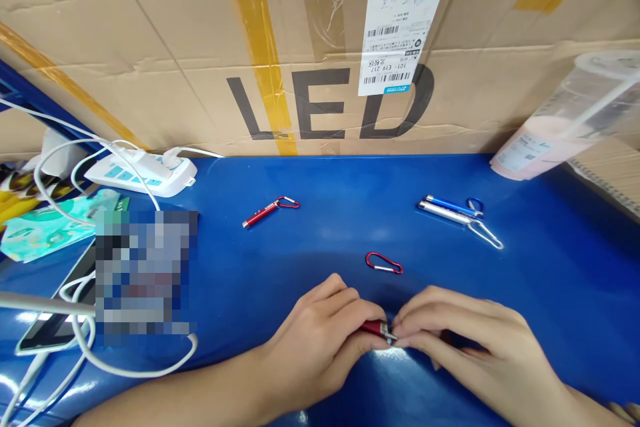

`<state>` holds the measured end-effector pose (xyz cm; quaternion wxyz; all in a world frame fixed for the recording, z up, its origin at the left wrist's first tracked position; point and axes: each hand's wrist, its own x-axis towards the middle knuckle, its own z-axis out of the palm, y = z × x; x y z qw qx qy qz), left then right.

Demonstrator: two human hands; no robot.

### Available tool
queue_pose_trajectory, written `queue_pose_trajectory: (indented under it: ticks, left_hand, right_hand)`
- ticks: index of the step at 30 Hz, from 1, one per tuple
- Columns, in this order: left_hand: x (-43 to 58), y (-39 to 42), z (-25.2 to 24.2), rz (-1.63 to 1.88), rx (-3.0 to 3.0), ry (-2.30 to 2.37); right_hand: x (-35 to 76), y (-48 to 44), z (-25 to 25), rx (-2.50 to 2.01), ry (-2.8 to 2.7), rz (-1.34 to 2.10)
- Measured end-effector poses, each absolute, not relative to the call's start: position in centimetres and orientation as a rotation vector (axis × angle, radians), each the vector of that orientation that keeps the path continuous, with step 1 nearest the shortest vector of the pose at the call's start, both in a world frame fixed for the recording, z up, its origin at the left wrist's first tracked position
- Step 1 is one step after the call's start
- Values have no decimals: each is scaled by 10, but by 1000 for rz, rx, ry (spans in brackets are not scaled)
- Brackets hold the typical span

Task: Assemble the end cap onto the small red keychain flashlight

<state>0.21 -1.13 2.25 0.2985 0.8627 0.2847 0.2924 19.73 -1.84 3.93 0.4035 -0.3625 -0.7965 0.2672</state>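
- Your left hand (327, 333): thumb and fingers clenched around one slim red metal tube (371, 327), mostly hidden in the grip, above the near edge of the surface, right of its middle
- Your right hand (487, 337): thumb and fingertips pinched on the tube's silver-coloured metal end piece (389, 333), just beside your left fingers
- One loose red metal carabiner with silver gate (384, 268), lying on the glossy blue surface (320, 240) just beyond your hands
- One red metal pen light with red carabiner attached (261, 215), left of the middle, towards the far edge
- One blue metal pen light (450, 205) and one silver metal pen light (447, 211), side by side towards the far right corner, each with a clip
- One clear plastic cup with pale pink contents (530, 147), at the far right corner
- One white plastic power strip (125, 177), at the far left corner
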Motion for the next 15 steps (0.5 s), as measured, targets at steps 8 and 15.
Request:
queue_pose_trajectory:
  ticks: [8,15]
  left_hand:
    - [0,-13,23,724,2196,782]
    - [-1,-14,22,752,2166,785]
  right_hand:
    - [200,-14,35,-969,-1984,740]
    - [203,-13,30,-1063,-1937,852]
